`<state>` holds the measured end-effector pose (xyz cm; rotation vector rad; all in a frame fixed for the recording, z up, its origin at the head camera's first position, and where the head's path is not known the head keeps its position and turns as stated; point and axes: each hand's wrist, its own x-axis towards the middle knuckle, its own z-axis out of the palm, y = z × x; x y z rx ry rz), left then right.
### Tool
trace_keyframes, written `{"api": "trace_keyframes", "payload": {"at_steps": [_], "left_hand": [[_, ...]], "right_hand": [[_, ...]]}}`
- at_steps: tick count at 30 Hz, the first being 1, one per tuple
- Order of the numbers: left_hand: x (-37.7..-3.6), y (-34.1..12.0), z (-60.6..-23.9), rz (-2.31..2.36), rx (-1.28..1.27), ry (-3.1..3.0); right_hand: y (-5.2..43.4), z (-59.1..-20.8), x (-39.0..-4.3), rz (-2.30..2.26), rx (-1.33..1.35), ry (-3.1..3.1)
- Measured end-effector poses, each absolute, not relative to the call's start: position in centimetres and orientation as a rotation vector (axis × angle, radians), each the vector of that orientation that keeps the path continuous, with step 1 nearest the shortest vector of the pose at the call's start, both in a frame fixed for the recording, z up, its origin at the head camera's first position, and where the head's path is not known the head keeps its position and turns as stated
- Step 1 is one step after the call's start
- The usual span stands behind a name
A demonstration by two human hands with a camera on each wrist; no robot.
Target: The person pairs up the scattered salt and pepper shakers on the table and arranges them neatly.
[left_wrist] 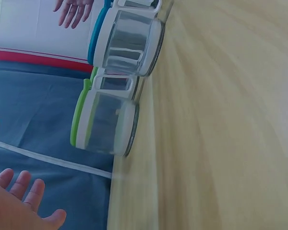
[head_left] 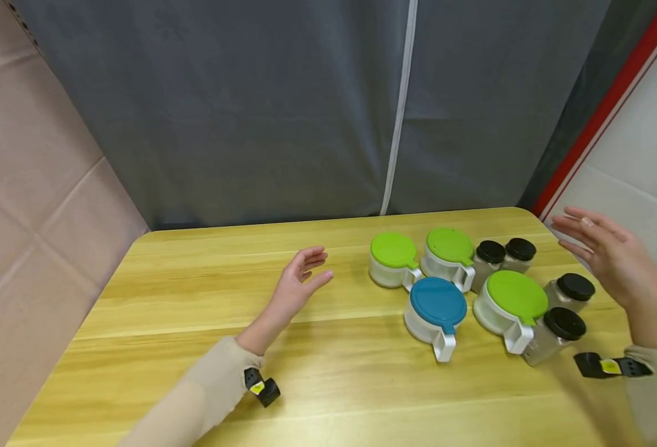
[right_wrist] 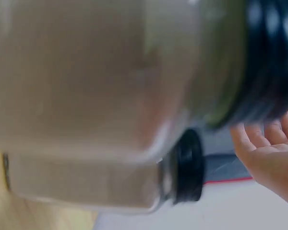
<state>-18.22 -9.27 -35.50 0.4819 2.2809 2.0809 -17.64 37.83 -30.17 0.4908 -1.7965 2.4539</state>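
Note:
My left hand (head_left: 297,277) hovers over the table left of the containers, fingers relaxed and holding nothing. On the right, my right hand (head_left: 608,254) is raised beside the black-lidded jars, its fingers extended and free of any object. Nearest to it are a jar (head_left: 571,290) and another jar (head_left: 557,332) with black screw caps; these fill much of the right wrist view. A seasoning pot with a blue lid (head_left: 438,304) stands at the front. Green-lidded seasoning pots (head_left: 394,251) (head_left: 449,246) (head_left: 515,297) with white handles surround it.
Two more black-capped jars (head_left: 490,253) (head_left: 520,249) stand at the back right. The wooden table (head_left: 194,298) meets a grey curtain (head_left: 250,124) behind, a pale wall (head_left: 38,186) at left and a white panel with a red border (head_left: 641,143) at right.

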Motion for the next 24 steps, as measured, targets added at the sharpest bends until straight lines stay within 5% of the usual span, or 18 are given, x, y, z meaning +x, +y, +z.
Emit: {"api": "trace_keyframes", "payload": {"at_steps": [8,24], "left_hand": [[-19.1,-7.1,-36.2,2.049,0.420,2.251],[-19.6,-4.1,-36.1,1.944,0.404,2.160]], "right_hand": [[41.0,-32.1,-19.2,2.582,0.367,-1.789],[43.1,-35.0,-20.3,2.502,0.535,-2.126]]}}
